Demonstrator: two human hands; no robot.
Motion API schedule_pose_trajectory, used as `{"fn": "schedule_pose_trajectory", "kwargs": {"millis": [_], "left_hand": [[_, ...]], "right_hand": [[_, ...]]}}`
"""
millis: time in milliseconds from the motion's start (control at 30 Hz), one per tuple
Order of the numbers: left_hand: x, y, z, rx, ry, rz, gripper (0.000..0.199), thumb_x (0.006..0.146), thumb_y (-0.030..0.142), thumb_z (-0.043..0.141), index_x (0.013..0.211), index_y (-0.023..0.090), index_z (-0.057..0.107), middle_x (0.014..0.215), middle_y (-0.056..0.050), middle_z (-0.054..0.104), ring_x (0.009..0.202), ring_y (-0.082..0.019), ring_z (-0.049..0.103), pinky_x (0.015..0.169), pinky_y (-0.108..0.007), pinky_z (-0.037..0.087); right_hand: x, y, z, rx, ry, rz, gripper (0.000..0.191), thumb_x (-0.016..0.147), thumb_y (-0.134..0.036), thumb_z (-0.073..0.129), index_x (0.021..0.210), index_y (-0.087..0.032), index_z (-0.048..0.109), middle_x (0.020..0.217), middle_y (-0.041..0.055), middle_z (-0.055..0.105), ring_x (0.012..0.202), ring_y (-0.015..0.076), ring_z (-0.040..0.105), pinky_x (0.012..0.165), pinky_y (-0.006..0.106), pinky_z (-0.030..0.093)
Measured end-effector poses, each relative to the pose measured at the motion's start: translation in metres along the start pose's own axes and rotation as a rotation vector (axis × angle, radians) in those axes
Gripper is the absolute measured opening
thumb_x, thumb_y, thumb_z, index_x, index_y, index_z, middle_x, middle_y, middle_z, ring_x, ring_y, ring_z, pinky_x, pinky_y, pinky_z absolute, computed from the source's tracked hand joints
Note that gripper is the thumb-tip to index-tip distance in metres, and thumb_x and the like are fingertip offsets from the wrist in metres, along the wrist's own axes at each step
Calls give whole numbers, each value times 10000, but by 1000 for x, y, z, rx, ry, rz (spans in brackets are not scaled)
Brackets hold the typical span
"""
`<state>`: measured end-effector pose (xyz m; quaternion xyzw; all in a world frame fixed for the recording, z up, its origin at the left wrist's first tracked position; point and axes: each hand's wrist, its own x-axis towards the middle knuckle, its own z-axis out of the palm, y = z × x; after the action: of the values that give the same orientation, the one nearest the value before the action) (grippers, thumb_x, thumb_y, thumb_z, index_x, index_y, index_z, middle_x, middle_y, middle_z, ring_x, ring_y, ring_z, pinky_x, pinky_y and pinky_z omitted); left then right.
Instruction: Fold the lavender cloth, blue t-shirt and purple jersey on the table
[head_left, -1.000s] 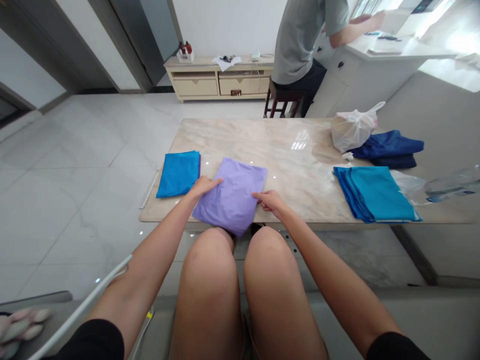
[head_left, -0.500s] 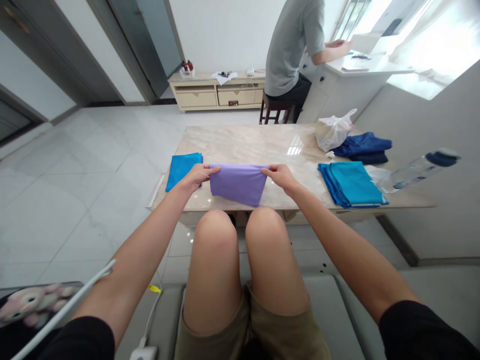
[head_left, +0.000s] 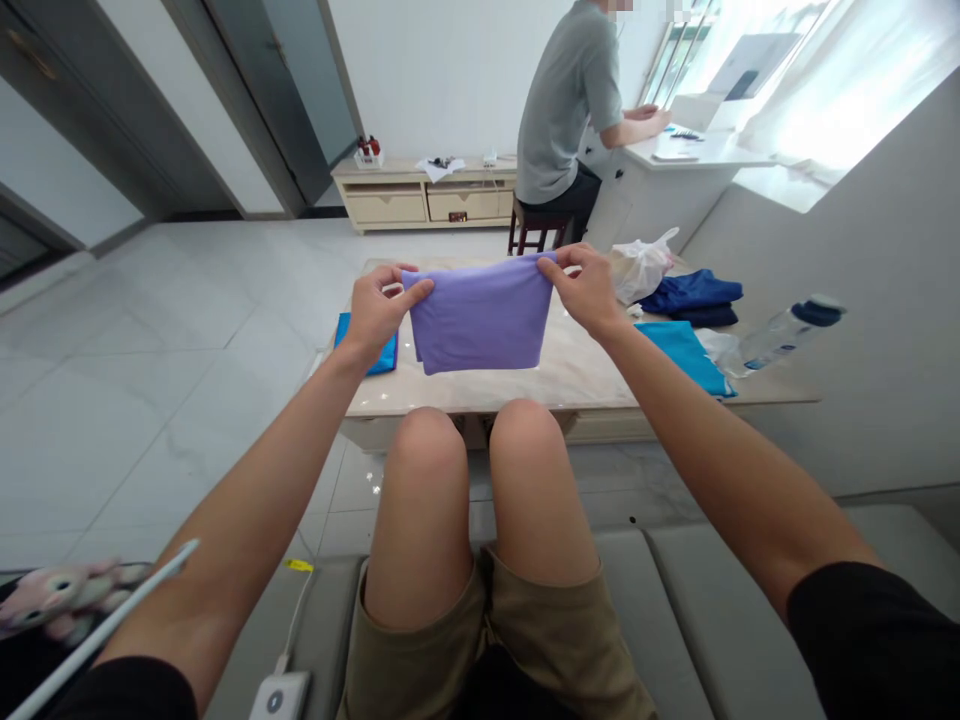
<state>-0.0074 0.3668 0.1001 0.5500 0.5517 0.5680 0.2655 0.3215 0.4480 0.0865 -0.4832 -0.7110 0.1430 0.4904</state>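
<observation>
A folded purple cloth (head_left: 484, 318) hangs upright between my hands, above the marble-topped table (head_left: 480, 393). My left hand (head_left: 381, 308) pinches its upper left corner between thumb and fingers. At the upper right corner, my right hand (head_left: 583, 284) grips it the same way. Behind my left hand lies a folded blue cloth (head_left: 385, 358) with a purple edge, partly hidden by the hand and wrist. A stack of folded turquoise cloth (head_left: 686, 352) rests right of my right forearm, which covers part of it.
Toward the table's right end are a white plastic bag (head_left: 641, 268), dark blue folded fabric (head_left: 694, 296) and a clear bottle (head_left: 780, 338). A person in a grey shirt (head_left: 566, 105) sits at a white desk (head_left: 694, 150). A low cabinet (head_left: 386, 205) stands by the wall.
Both hands have raised the purple cloth higher and slightly farther from my knees. It now hangs flatter and more spread out. The view has shifted a little.
</observation>
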Motion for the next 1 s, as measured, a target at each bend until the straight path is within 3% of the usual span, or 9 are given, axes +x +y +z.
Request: {"fn": "schedule_pose_trajectory", "kwargs": {"millis": [133, 300, 400, 633, 733, 833, 1000], "left_hand": [[0, -44, 14, -23, 9, -82, 460, 689, 584, 977, 791, 196, 753, 889, -46, 778, 977, -243, 720, 893, -357, 589], [-4, -85, 22, -22, 30, -202, 501, 624, 622, 1013, 756, 208, 765, 804, -34, 763, 936, -259, 720, 850, -351, 578], [-8, -82, 18, -2, 61, -212, 479, 647, 600, 1001, 814, 198, 801, 859, -51, 799, 968, -270, 734, 880, -356, 582], [-6, -33, -6, 8, 68, -116, 423, 728, 530, 963, 898, 164, 837, 881, -57, 808, 931, -231, 726, 846, -314, 587], [6, -39, -4, 21, 68, -152, 418, 717, 527, 973, 872, 164, 835, 860, -56, 805, 880, -220, 717, 797, -302, 573], [15, -77, 11, 114, 2, -276, 373, 735, 512, 953, 790, 174, 807, 830, -58, 803, 874, -231, 728, 816, -312, 557], [7, -172, 39, 302, 18, -444, 245, 787, 367, 857, 725, 194, 695, 792, -76, 767, 825, -254, 713, 818, -365, 547]], "right_hand": [[-14, 26, 22, 18, -90, 210, 393, 995, -592, 738, 919, -207, 764, 898, 48, 727, 882, 220, 647, 805, 328, 524], [-28, 41, 40, -49, -227, 258, 350, 955, -512, 758, 823, -188, 741, 772, 33, 718, 795, 206, 626, 790, 333, 493], [-28, 32, 37, -44, -227, 260, 312, 963, -464, 750, 828, -183, 742, 793, 48, 744, 803, 211, 647, 803, 339, 510], [-2, -8, -2, -101, -135, 166, 321, 963, -482, 789, 959, -166, 841, 878, 99, 806, 870, 258, 732, 838, 360, 589], [12, -8, -1, -177, -197, 205, 331, 975, -473, 795, 941, -149, 855, 838, 93, 805, 843, 251, 744, 829, 345, 583], [16, 13, 25, -268, -302, 294, 294, 1014, -419, 776, 925, -152, 858, 849, 87, 822, 864, 243, 762, 838, 315, 561], [-8, 81, 78, -577, -485, 381, 237, 1068, -274, 691, 1192, -138, 841, 1183, 178, 846, 1129, 285, 772, 943, 324, 545]]}}
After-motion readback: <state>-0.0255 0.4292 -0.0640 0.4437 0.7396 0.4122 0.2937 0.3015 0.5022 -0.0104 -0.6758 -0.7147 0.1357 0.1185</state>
